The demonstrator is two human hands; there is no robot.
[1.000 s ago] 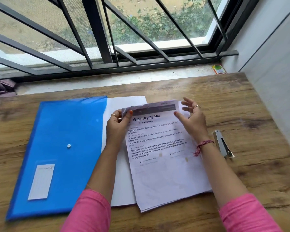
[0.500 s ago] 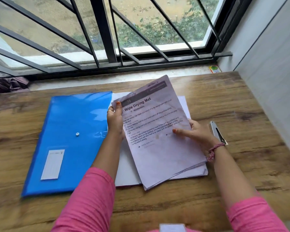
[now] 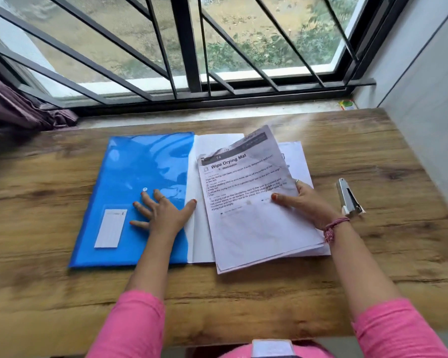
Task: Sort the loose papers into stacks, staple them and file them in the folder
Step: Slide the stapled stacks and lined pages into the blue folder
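Right hand (image 3: 304,205) pinches the printed stack (image 3: 254,202) at its right edge: thumb on top of the "Wipe Drying Mat" sheet, fingers curled underneath, so the stack sits just left of that hand, tilted, far corner lifted off the desk. Left hand (image 3: 163,210) is spread flat, fingers straight, pressing on the blue snap-button folder (image 3: 130,177), thumb tip at the folder's right edge. Blank white sheets (image 3: 199,228) lie between the two hands, tucked under the printed stack; can't tell whether they sit inside the folder or just beside it. Stapler (image 3: 348,198) lies just right of the right wrist, untouched. Handling read: the stack is light and floppy, and a one-edge grip lets it sag and fan, since the lower edges already look splayed. Can't see any staple; probably still loose, so sheets can slip against each other. Better to square the edges first, then take it near the top-left corner for stapling. Folder plastic looks glossy and slick on the wooden table (image 3: 373,151); the flat palm is a reasonable hold-down while papers slide in.
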